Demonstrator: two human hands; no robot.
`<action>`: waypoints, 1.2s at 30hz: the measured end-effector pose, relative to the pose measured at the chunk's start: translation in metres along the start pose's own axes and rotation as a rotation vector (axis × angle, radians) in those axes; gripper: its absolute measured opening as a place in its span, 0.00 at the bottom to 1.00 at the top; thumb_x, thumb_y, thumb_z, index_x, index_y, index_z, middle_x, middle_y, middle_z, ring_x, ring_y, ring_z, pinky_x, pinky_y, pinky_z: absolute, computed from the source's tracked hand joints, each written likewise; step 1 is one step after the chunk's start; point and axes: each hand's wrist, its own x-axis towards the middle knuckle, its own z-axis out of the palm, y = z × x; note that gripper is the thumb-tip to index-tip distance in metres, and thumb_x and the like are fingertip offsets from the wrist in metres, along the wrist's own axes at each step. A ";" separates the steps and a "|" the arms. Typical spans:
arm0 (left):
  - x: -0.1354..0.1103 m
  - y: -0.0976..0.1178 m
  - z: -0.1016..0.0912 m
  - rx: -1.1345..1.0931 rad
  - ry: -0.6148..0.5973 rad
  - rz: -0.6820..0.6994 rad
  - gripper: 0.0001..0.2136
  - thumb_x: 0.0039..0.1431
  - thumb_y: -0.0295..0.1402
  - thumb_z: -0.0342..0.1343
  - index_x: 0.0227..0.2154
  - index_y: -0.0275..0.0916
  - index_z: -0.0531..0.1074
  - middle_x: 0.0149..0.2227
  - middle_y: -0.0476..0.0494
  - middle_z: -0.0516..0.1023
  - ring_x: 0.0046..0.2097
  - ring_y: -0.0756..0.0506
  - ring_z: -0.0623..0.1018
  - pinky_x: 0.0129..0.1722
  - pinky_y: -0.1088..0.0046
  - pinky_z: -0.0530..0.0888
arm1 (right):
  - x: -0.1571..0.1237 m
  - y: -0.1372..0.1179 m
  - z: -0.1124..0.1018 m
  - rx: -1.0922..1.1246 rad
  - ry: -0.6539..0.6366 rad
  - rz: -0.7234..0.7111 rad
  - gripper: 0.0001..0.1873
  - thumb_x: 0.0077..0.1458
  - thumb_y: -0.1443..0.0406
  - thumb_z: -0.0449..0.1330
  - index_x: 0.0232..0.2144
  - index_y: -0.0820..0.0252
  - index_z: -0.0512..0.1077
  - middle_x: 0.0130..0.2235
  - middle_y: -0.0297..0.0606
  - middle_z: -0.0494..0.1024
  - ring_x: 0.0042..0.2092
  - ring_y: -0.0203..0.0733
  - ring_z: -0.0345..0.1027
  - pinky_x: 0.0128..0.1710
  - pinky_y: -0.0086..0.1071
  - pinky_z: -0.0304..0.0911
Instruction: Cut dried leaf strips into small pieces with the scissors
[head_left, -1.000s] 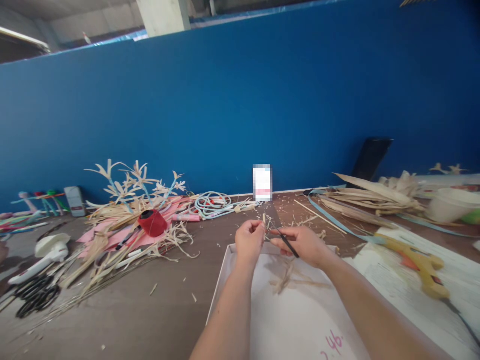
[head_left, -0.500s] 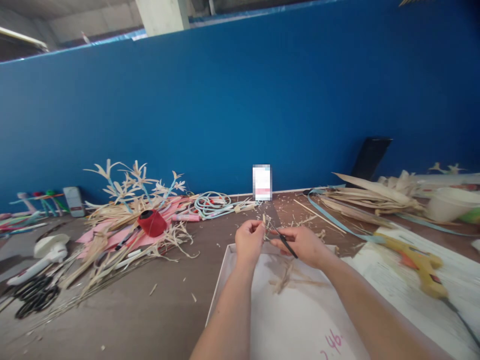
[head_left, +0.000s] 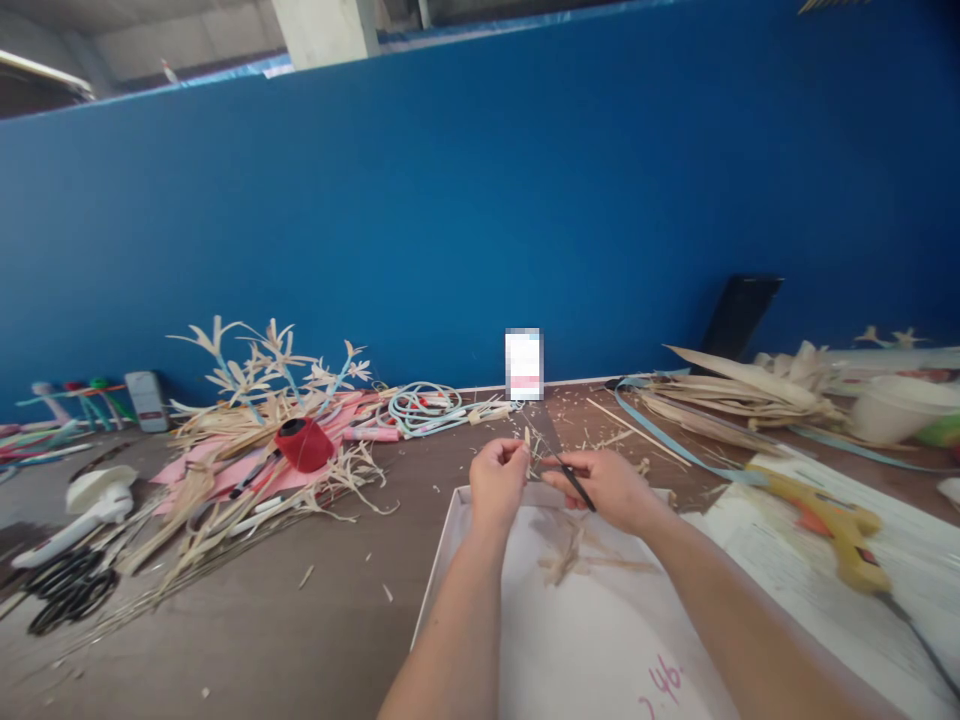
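Note:
My left hand [head_left: 499, 480] pinches a small pale strip of dried husk [head_left: 527, 440] upright between thumb and fingers. Just to its right, my right hand [head_left: 600, 485] is closed on a slim black tool, seemingly scissors [head_left: 576, 487], whose thin front end points at the strip. Both hands are above the far edge of a shallow white box [head_left: 442, 545]. On the box's white surface lie loose husk scraps [head_left: 566, 560], below my right hand. The exact contact between tool and strip is too small to make out.
Left: husk flowers [head_left: 274, 360], a red thread spool [head_left: 304, 445], coiled pale-blue cord [head_left: 424, 410] and black-handled scissors [head_left: 71, 590]. Right: a yellow glue gun [head_left: 825, 525] on paper, dried husks [head_left: 757, 390] and a white bowl [head_left: 900, 410]. A blue partition [head_left: 480, 200] stands behind.
The dark tool in my right hand has tilted very slightly. My left hand and the husk strip stay nearly where they were.

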 end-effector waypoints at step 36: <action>-0.010 0.006 0.004 -0.136 -0.305 -0.134 0.11 0.44 0.39 0.59 0.25 0.34 0.70 0.15 0.52 0.64 0.17 0.56 0.61 0.16 0.80 0.57 | 0.009 0.009 0.000 0.294 0.222 -0.083 0.26 0.40 0.58 0.64 0.44 0.58 0.70 0.30 0.36 0.74 0.32 0.39 0.67 0.32 0.32 0.61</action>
